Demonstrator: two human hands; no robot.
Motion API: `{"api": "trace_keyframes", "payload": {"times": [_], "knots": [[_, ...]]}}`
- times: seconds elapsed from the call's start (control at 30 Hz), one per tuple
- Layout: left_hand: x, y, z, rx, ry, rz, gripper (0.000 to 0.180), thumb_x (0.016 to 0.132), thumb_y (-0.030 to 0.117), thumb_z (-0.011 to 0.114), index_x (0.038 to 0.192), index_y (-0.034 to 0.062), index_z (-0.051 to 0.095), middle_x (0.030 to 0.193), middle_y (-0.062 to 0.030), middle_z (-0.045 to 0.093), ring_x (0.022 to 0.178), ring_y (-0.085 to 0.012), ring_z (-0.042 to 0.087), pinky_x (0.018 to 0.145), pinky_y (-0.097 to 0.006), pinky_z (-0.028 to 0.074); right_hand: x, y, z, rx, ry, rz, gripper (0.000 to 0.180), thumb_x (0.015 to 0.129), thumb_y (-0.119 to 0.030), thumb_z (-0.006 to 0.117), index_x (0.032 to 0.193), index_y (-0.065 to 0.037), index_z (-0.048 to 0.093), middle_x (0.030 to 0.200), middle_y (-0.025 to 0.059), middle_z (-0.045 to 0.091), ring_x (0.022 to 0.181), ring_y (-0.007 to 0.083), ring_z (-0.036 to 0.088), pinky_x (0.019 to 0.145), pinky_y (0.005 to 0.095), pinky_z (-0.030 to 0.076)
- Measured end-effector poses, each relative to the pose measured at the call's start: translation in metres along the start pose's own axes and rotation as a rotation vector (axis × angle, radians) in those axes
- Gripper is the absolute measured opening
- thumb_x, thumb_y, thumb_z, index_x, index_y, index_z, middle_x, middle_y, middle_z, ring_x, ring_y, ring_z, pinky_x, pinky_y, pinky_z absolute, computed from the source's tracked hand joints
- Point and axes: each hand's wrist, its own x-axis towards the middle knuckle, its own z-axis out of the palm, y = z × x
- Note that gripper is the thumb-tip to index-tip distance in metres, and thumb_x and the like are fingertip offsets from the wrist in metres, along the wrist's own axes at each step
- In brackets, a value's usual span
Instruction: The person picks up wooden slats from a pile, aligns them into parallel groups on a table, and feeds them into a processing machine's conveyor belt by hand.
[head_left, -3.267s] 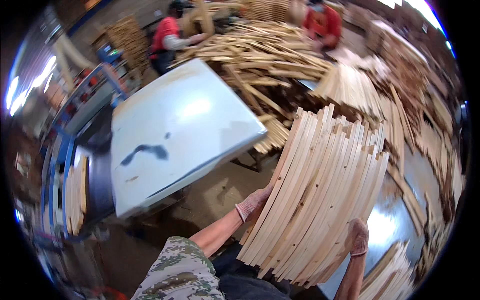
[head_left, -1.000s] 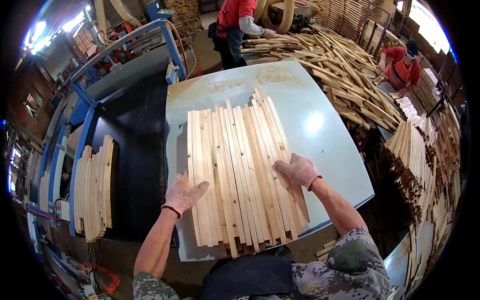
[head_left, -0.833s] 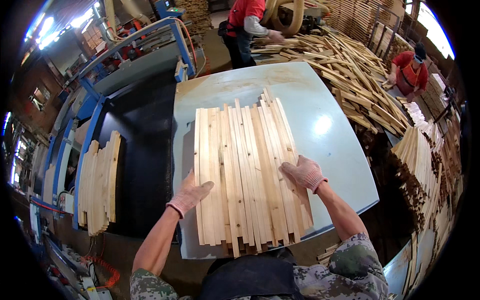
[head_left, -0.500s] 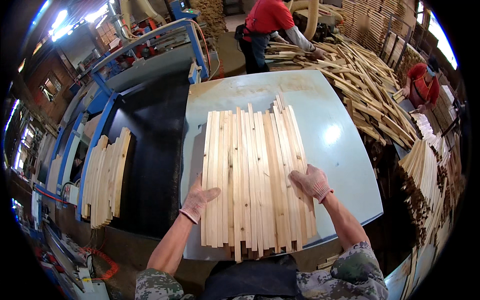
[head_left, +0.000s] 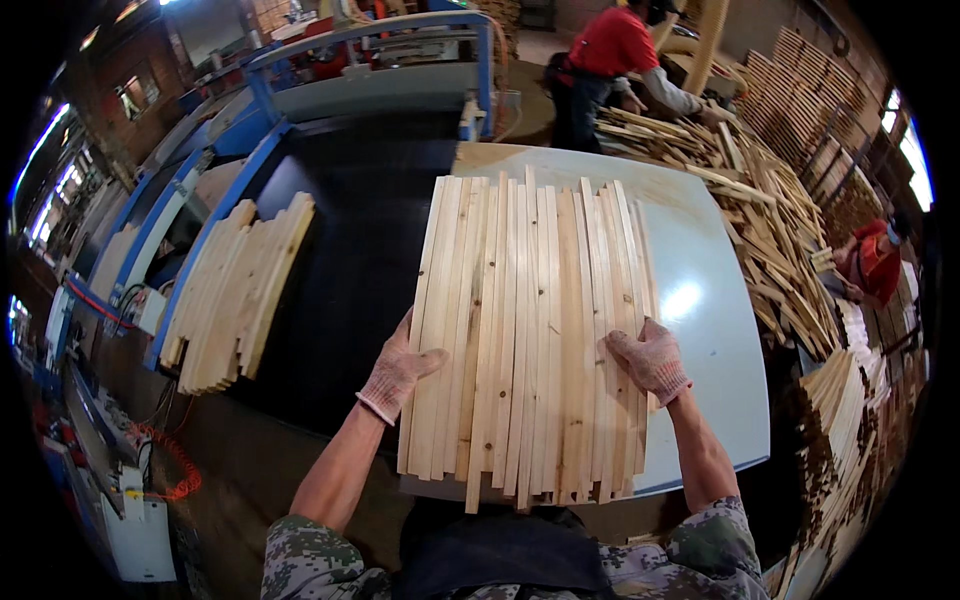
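Observation:
A flat row of pale wooden slats (head_left: 530,320) lies side by side on a light blue-grey table top (head_left: 705,300). My left hand (head_left: 400,365), in a knitted work glove, presses against the left edge of the row, thumb on top of the slats. My right hand (head_left: 650,358), also gloved, rests flat on the slats near the right edge. Neither hand lifts anything; both lie on the wood. The near ends of the slats overhang the table's front edge.
Left of the table runs a dark conveyor belt (head_left: 360,250) in a blue machine frame (head_left: 270,130), with another batch of slats (head_left: 235,290) on it. A big heap of loose slats (head_left: 770,230) lies right. A person in red (head_left: 615,60) works behind, another (head_left: 875,265) at right.
The slats went from a bundle carried upright to a flat row on the table. Over the last second the row has shifted left toward the belt with both hands on it.

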Motion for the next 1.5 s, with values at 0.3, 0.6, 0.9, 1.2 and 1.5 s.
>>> {"api": "trace_keyframes", "payload": {"times": [0.3,0.6,0.9,1.2,1.5], "knots": [[-0.047,-0.028,-0.203,-0.092,0.127,-0.007,0.086,0.084,0.009,0.076,0.161,0.0073,0.038,0.144,-0.0096,0.06,0.13,-0.0202,0.058,0.113,-0.037,0.046,-0.032,-0.161,0.153,-0.212,-0.102,-0.074,0.063,0.083,-0.058,0.077,0.079,0.004,0.067,0.068,0.0147,0.067,0.068,0.0221,0.066,0.069,0.0401,0.055],[-0.022,-0.057,-0.309,-0.007,0.12,-0.101,0.08,0.083,0.009,0.079,0.154,0.0036,0.043,0.137,-0.0118,0.064,0.123,-0.0221,0.062,0.109,-0.035,0.048,0.001,-0.17,0.281,-0.493,-0.186,-0.117,0.072,0.087,-0.064,0.068,0.081,0.007,0.074,0.071,0.0237,0.069,0.073,0.0361,0.072,0.073,0.0462,0.056],[0.05,0.048,-0.321,1.258,-0.216,-0.628,0.072,0.092,0.058,0.065,0.129,-0.0032,0.068,0.125,-0.0241,0.072,0.118,-0.037,0.069,0.103,-0.046,0.053,-0.001,-0.201,0.295,-0.66,-0.19,-0.055,0.063,0.097,-0.06,0.052,0.107,-0.004,0.079,0.106,0.0289,0.074,0.102,0.042,0.073,0.093,0.0479,0.057],[0.028,-0.001,-0.37,1.323,0.137,-0.056,0.082,0.095,0.055,0.061,0.156,0.0016,0.044,0.16,-0.0248,0.043,0.148,-0.039,0.041,0.124,-0.049,0.031,-0.007,-0.237,0.35,-0.36,-0.12,0.133,0.082,0.091,-0.059,0.061,0.129,0.013,0.055,0.122,0.0355,0.069,0.118,0.0471,0.067,0.101,0.0488,0.053],[0.015,-0.035,-0.352,1.594,0.16,-0.054,0.079,0.102,0.051,0.054,0.163,0.0067,0.032,0.171,-0.0205,0.026,0.16,-0.0365,0.02,0.132,-0.048,0.011,-0.009,-0.215,0.332,-0.298,-0.136,0.093,0.071,0.092,-0.047,0.068,0.134,0.007,0.05,0.118,0.0302,0.071,0.116,0.0432,0.069,0.1,0.0498,0.053]]}}
